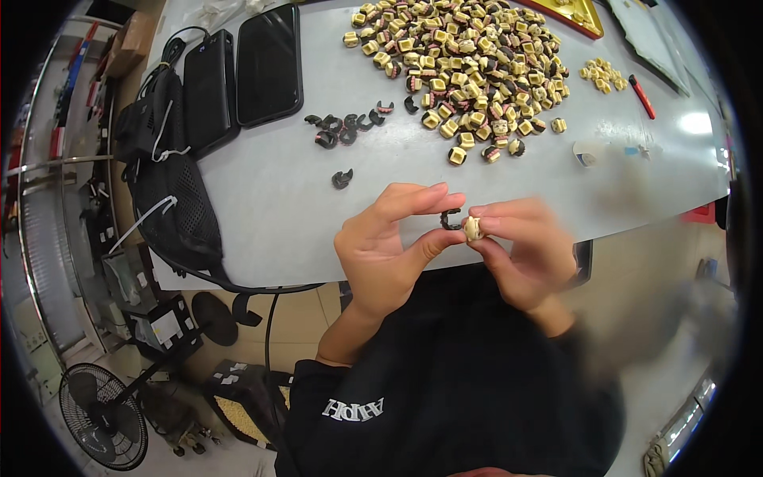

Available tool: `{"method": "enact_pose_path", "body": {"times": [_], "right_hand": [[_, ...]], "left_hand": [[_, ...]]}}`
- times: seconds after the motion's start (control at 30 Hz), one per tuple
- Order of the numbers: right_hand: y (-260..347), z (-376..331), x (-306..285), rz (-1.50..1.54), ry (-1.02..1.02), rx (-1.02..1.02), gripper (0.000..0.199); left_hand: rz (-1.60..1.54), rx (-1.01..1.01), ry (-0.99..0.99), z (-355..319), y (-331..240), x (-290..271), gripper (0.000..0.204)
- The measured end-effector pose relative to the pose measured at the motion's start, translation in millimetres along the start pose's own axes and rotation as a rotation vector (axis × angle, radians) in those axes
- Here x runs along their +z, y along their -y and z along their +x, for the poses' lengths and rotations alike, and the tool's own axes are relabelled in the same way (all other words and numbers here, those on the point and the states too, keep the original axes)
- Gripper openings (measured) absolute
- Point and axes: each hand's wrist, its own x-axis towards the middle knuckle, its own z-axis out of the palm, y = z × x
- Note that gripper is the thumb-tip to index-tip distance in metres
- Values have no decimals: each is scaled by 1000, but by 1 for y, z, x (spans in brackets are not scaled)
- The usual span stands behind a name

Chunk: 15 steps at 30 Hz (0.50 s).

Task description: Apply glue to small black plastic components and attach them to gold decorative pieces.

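Over the near part of the table, my left hand pinches a small black C-shaped piece between thumb and fingers. Right beside it, my right hand grips a small cream-coloured piece in its fingertips. The two parts are close together; whether they touch I cannot tell. One more black curved piece lies on the table beyond my left hand. Farther back is a little group of black curved pieces, some with pink edges. A large heap of cream, black and pink small pieces spreads across the far middle.
Two black phone-shaped devices and a black mesh pouch with cables lie at the left. Small yellow pieces, a red pen-like stick and a yellow tray are at the far right. A fan stands on the floor.
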Motion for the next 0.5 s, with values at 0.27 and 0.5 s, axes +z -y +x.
{"method": "enact_pose_path", "body": {"times": [0.27,0.5], "right_hand": [[-9,0,1,62,5,4,28],[-9,-2,1,83,-15,27,28]], "left_hand": [[48,44,49,2,4,-3,37],[106,24,28,-1,4,0,35]]}}
